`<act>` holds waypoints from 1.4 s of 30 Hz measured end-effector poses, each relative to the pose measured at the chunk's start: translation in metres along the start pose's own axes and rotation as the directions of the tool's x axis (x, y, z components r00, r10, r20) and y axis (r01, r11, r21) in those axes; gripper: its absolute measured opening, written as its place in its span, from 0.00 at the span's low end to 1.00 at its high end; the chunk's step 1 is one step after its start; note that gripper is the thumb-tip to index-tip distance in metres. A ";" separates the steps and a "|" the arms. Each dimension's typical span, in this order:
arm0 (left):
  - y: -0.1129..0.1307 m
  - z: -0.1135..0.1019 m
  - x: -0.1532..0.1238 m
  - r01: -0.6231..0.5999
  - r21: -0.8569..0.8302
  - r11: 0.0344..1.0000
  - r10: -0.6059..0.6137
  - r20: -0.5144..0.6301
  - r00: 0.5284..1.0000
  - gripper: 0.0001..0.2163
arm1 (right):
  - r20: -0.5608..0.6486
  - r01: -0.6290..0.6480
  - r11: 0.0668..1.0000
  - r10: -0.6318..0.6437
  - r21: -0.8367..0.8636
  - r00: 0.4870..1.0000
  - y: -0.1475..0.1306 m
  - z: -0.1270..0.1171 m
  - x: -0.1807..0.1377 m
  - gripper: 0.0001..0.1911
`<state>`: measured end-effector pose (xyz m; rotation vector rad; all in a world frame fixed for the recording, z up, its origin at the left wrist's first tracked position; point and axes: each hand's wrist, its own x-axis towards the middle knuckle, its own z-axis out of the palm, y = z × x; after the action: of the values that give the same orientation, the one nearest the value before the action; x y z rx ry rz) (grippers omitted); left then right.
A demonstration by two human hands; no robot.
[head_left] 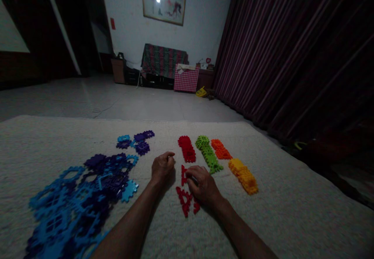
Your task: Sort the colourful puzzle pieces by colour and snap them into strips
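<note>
My left hand (163, 168) rests on the pale cover with its fingers curled in, and no piece shows in them. To its right, my right hand (203, 184) is closed, thumb and fingers together, at a flat red toy building piece (183, 174); the palm side is hidden. Just below that hand lies a red triangular piece (184, 199), with another red piece (196, 207) partly under the hand. Beyond the hands is a row of overlapping red gear-edged pieces (187, 149). Beside it runs a row of green pieces (208, 153).
Orange pieces (221, 149) and a yellow row (243, 176) lie to the right. A big heap of blue and purple pieces (78, 200) covers the left, with a smaller purple group (142, 147) behind it. The cover's far edge (175, 121) borders a tiled floor.
</note>
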<state>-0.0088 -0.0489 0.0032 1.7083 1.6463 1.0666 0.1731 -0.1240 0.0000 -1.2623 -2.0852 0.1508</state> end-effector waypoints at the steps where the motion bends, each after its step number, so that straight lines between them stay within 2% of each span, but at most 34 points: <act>1: 0.001 0.000 0.000 0.007 -0.005 1.000 -0.007 0.009 1.000 0.15 | 0.004 0.005 1.000 -0.005 0.004 1.000 -0.001 0.001 0.000 0.11; 9: -0.004 0.002 0.000 -0.028 -0.016 0.999 0.028 -0.012 1.000 0.15 | 0.048 0.002 0.994 -0.007 0.107 0.999 -0.009 0.001 0.003 0.09; 14: -0.004 0.002 0.001 0.003 -0.001 1.000 -0.003 -0.005 1.000 0.16 | 0.083 -0.140 0.952 0.122 0.272 0.989 0.004 -0.011 0.005 0.09; 18: -0.005 0.004 0.001 0.001 -0.004 1.000 -0.001 -0.013 1.000 0.16 | 0.065 -0.210 0.938 0.200 0.276 0.978 0.013 -0.016 0.006 0.09; 26: -0.005 0.005 0.001 0.006 -0.003 1.000 -0.006 -0.008 1.000 0.16 | 0.116 -0.235 0.937 0.212 0.258 0.970 0.012 -0.020 0.009 0.10; 30: -0.007 0.006 0.002 0.002 -0.045 0.999 -0.002 -0.005 1.000 0.16 | 0.287 -0.364 0.885 0.282 0.292 0.916 0.014 -0.038 0.007 0.09; 33: -0.007 0.005 0.002 -0.001 -0.034 0.999 0.001 -0.001 1.000 0.16 | 0.476 -0.427 0.853 0.254 0.300 0.842 0.012 -0.056 0.005 0.10; 35: -0.005 0.004 0.002 0.000 -0.008 1.000 0.000 -0.006 1.000 0.15 | 0.572 -0.436 0.868 0.238 0.238 0.785 0.009 -0.064 0.006 0.14; 38: -0.005 0.003 0.001 -0.011 -0.012 1.000 0.011 -0.011 1.000 0.15 | 0.629 -0.417 0.901 0.255 0.121 0.734 0.002 -0.068 0.008 0.15; 42: -0.006 0.004 0.002 -0.011 -0.015 1.000 0.011 -0.010 1.000 0.16 | 0.651 -0.430 0.901 0.297 0.051 0.699 -0.008 -0.067 0.010 0.10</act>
<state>-0.0092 -0.0462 -0.0032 1.7068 1.6333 1.0916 0.2051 -0.1360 0.0587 -1.6425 -2.2298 1.0853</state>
